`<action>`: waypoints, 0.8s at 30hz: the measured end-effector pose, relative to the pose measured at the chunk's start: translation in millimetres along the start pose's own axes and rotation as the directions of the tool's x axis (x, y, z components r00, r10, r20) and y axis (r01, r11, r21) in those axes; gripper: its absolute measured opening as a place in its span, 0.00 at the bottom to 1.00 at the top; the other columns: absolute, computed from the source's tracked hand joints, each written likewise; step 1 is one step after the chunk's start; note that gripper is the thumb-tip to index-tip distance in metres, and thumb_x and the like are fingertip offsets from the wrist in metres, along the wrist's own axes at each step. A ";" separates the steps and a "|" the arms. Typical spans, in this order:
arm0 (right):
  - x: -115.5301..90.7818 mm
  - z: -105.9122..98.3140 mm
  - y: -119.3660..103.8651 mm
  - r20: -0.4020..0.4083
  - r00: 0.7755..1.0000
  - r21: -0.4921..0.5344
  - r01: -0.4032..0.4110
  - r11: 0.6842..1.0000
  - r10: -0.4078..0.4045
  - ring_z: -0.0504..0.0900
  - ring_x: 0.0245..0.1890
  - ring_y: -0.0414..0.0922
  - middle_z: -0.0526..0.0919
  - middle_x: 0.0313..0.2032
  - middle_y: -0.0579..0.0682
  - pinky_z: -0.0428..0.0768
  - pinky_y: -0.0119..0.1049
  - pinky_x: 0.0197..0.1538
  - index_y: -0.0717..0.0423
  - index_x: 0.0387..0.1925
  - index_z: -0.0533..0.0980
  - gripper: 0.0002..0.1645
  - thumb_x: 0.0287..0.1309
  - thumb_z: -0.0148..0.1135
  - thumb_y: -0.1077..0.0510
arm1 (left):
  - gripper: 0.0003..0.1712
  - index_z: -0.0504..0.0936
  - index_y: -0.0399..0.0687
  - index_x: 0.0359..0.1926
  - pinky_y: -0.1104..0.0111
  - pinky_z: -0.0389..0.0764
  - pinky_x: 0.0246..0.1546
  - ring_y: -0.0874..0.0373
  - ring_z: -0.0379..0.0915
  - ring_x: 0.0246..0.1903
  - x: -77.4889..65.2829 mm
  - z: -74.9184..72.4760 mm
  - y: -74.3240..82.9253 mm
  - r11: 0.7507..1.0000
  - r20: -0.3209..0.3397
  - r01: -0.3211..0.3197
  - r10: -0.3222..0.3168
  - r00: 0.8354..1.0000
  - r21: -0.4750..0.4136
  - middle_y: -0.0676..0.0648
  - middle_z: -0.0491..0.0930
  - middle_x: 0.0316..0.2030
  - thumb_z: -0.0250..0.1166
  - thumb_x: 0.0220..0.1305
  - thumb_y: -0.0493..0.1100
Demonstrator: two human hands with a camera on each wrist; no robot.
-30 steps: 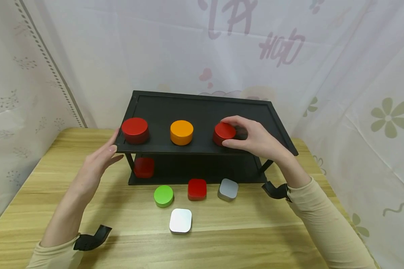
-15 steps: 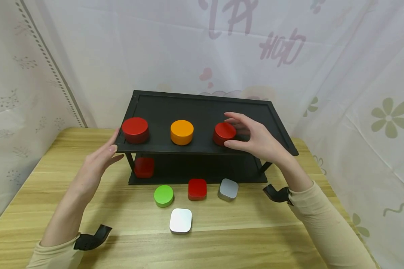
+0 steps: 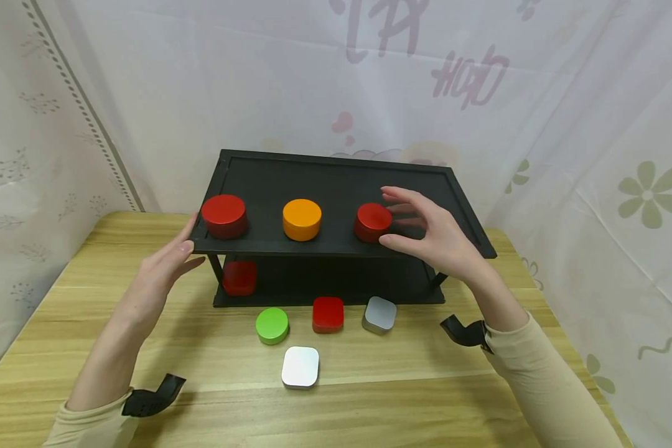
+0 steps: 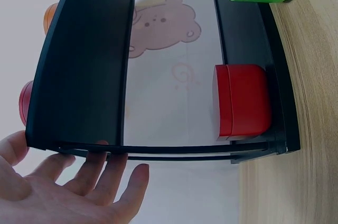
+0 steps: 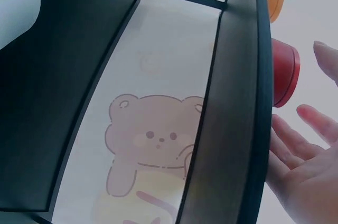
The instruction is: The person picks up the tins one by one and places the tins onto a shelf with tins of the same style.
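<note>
In the head view a black two-tier shelf bears three round tins on its top board. They are a larger red tin, an orange tin and a smaller red tin. My left hand holds the shelf's left edge, thumb at the front corner; the left wrist view shows its fingers against the end rail. Just right of the smaller red tin is my right hand, fingers spread and apart from the tin. The right wrist view also shows a gap between this hand and the tin.
A square red tin stands on the lower tier at the left. On the wooden table before the shelf are a green round tin, a red square tin, a grey square tin and a white square tin. Cloth hangs behind.
My right hand has let go of the smaller red tin, widened its fingers and drawn back slightly to the right. The tin stays in place, and my left hand has not moved.
</note>
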State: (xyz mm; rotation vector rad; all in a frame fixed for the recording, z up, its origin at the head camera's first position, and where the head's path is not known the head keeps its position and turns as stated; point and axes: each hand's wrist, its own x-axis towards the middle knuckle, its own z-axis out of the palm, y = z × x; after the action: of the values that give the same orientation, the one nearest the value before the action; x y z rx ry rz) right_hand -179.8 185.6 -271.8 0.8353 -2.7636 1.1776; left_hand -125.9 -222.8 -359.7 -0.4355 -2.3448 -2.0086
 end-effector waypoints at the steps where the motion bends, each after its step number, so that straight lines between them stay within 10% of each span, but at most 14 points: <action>1: -1.8 -0.4 -4.7 -0.011 1.000 0.008 0.009 1.000 -0.009 0.75 0.57 0.42 0.70 0.62 0.37 0.74 0.43 0.61 0.33 0.66 0.62 0.40 0.53 0.68 0.52 | 0.26 0.53 0.61 0.72 0.84 0.67 0.55 0.68 0.42 0.72 -0.1 0.0 0.0 1.000 -0.002 -0.001 0.001 1.000 0.003 0.58 0.46 0.74 0.40 0.75 0.47; 8: -10.8 -1.8 -23.6 -0.098 0.992 0.047 0.087 0.995 -0.082 0.73 0.60 0.48 0.70 0.62 0.48 0.73 0.46 0.62 0.52 0.65 0.65 0.39 0.51 0.68 0.64 | 0.26 0.53 0.62 0.72 0.84 0.67 0.55 0.68 0.42 0.72 0.0 0.1 -0.1 1.000 -0.004 0.001 -0.001 1.000 0.004 0.58 0.46 0.74 0.40 0.75 0.47; 24: -19.5 1.6 -40.3 -0.197 0.966 0.057 0.181 0.982 -0.167 0.75 0.56 0.43 0.73 0.60 0.49 0.75 0.45 0.59 0.56 0.62 0.68 0.37 0.48 0.68 0.67 | 0.26 0.53 0.61 0.72 0.84 0.67 0.55 0.67 0.42 0.72 -0.1 0.5 0.0 1.000 -0.004 0.006 -0.006 1.000 -0.011 0.58 0.46 0.74 0.41 0.75 0.48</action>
State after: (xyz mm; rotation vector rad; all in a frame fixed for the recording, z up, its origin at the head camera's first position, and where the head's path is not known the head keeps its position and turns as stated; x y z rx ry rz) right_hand -143.3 170.7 -250.6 0.8985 -2.4532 1.2615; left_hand -125.7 -222.2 -359.8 -0.4253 -2.3371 -2.0240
